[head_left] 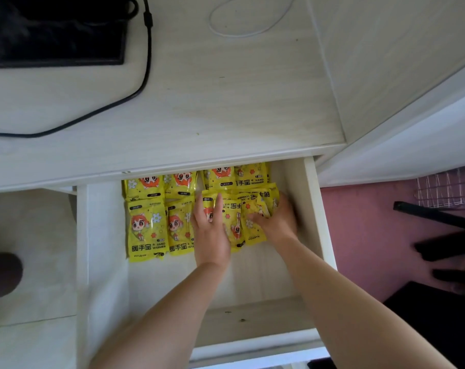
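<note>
In the head view, you had both hands inside the open drawer (316,209), down on the yellow packs (146,230) that lay in rows along its back half. Your left hand (211,233) lay flat, fingers straight and slightly spread, pressing on the packs near the middle of the front row. Your right hand (278,221) sat just beside it to the right, fingers curled round a crumpled pack (262,206) at the right end of that row. It gripped rather than rested. Two more packs lay untouched to the left, label up. Above the drawer ran the desk (226,102) with a black cable (145,75) looping across it and a white cable (252,31) coiled farther back.
</note>
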